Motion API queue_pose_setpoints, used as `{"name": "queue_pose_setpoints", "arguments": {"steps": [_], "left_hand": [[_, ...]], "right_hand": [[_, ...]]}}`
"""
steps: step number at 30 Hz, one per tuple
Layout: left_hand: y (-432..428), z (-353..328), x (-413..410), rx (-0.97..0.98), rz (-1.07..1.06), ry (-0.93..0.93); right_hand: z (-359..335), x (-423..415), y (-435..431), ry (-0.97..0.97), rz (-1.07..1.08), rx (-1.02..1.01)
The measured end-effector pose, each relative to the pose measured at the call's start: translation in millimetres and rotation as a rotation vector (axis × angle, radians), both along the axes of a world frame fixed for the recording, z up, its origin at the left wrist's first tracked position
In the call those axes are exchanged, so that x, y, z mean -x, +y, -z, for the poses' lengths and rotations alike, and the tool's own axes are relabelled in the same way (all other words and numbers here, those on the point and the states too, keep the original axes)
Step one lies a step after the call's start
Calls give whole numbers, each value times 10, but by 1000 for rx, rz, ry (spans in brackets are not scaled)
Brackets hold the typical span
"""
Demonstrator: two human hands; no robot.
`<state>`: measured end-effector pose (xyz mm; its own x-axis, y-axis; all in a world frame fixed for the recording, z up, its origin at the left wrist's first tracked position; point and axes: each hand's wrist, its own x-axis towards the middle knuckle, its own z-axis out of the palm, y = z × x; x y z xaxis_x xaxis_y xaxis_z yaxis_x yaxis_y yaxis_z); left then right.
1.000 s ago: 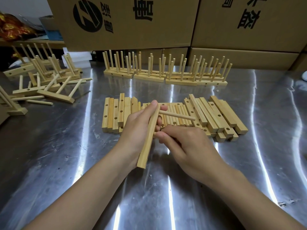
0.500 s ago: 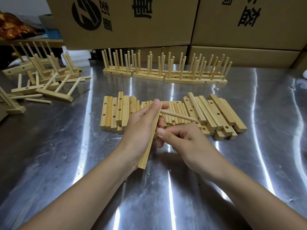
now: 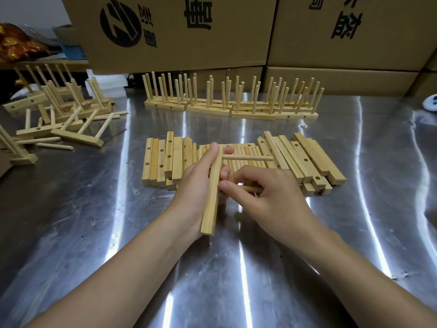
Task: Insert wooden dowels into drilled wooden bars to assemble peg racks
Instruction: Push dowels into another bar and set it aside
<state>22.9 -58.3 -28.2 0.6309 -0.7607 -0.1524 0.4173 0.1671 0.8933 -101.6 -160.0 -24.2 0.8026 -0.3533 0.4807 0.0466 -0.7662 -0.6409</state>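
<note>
Two hands meet over the middle of the steel worktop (image 3: 94,221). The left hand (image 3: 196,183) is wrapped around a drilled wooden bar (image 3: 211,204), thumb along its upper edge and fingers curled behind, holding it lifted with one end towards the person and the other towards the pile. One dowel (image 3: 248,158) stands seated near the bar's far end and points off to the right. The right hand (image 3: 267,192) pinches a second dowel (image 3: 251,189) between thumb and fingers, its end turned towards the bar's middle; the thumb hides whether the tip has entered a hole. Just behind the hands lies a heap of drilled bars (image 3: 305,162) on the worktop, with loose dowels (image 3: 246,150) bunched side by side at its centre. Farther back, a row of finished racks (image 3: 231,107) stands with pegs upright, in front of large cardboard boxes (image 3: 212,31) printed in black. At the far left more racks (image 3: 71,107) lie tumbled together, some on their sides, with a few single dowels (image 3: 54,146) beside them.
</note>
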Motion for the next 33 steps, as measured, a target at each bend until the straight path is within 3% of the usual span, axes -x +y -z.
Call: {"name": "queue_pose_setpoints", "arguments": {"steps": [3, 8, 13, 18, 23, 25, 29, 33], "left_hand": [[19, 1, -35, 19, -14, -2], [24, 8, -92, 56, 0, 32], [7, 40, -96, 98, 80, 85], [-38, 84, -97, 113, 58, 42], [-18, 88, -159, 131, -32, -125], [1, 70, -164, 140, -40, -181], [-3, 36, -88, 184, 6, -257], [-9, 14, 49, 255, 68, -284]], "right_hand": [[12, -9, -4, -108, 11, -64], [-8, -22, -43, -18, -41, 143], [-14, -5, -84, -30, -103, 4], [-32, -16, -35, -134, -160, -415], [-68, -29, -65, -198, -6, -1179], [-77, -29, -101, -169, 40, -1377], [-63, -55, -162, -118, -69, -1573], [-58, -72, -128, -96, -240, -1545]]}}
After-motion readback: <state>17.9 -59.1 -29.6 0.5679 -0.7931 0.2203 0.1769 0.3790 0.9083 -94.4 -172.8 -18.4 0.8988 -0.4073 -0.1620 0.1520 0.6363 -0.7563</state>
